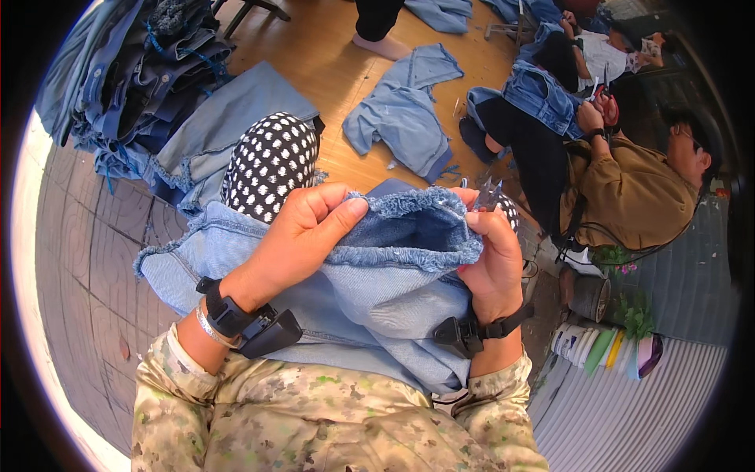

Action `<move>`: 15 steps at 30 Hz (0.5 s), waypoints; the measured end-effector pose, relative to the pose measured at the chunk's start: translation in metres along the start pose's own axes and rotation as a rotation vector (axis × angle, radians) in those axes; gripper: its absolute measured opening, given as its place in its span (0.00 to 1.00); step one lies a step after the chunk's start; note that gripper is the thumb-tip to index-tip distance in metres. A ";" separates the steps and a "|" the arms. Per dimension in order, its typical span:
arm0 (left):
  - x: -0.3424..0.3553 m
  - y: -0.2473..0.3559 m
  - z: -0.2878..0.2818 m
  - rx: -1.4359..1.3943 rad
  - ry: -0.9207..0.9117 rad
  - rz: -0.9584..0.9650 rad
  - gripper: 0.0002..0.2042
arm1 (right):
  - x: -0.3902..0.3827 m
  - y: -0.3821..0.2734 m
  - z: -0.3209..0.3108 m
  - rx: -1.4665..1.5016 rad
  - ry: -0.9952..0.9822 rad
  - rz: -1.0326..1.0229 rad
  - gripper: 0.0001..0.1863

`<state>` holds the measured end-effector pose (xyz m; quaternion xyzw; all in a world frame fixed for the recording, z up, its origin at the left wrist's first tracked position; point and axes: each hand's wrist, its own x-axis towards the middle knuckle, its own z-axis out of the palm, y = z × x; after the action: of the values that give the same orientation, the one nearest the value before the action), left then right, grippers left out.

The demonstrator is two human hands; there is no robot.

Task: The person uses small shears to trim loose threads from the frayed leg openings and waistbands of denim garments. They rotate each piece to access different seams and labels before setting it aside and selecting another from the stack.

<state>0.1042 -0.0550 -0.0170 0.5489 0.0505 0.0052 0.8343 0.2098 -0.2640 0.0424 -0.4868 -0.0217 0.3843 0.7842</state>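
Denim garment [377,291] at frame centre, left hand [307,232] pinching its frayed edge [405,204], right hand [497,256] curled around the opposite side with metal snips [490,194] by its fingers, which might nick fabric or skin if that grip slips.

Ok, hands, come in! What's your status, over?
Left fingers pinching frayed denim edge. Right fingers gripping its other end, pointed metal tool alongside. Opening gaping, nothing covering it.
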 end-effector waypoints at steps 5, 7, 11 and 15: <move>0.001 0.012 0.000 0.254 0.093 0.047 0.07 | 0.001 0.001 -0.001 -0.055 0.013 0.021 0.19; 0.006 0.026 0.003 0.775 0.150 0.387 0.13 | 0.000 0.001 0.002 -0.055 0.034 0.014 0.19; 0.023 0.038 0.018 0.817 0.007 0.547 0.21 | 0.000 0.002 0.000 -0.032 0.021 0.019 0.18; 0.031 0.032 0.031 0.699 -0.052 0.532 0.15 | 0.001 0.001 0.002 -0.053 -0.036 0.048 0.18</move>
<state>0.1392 -0.0689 0.0218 0.7922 -0.1147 0.1886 0.5690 0.2092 -0.2614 0.0429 -0.5006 -0.0343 0.4112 0.7610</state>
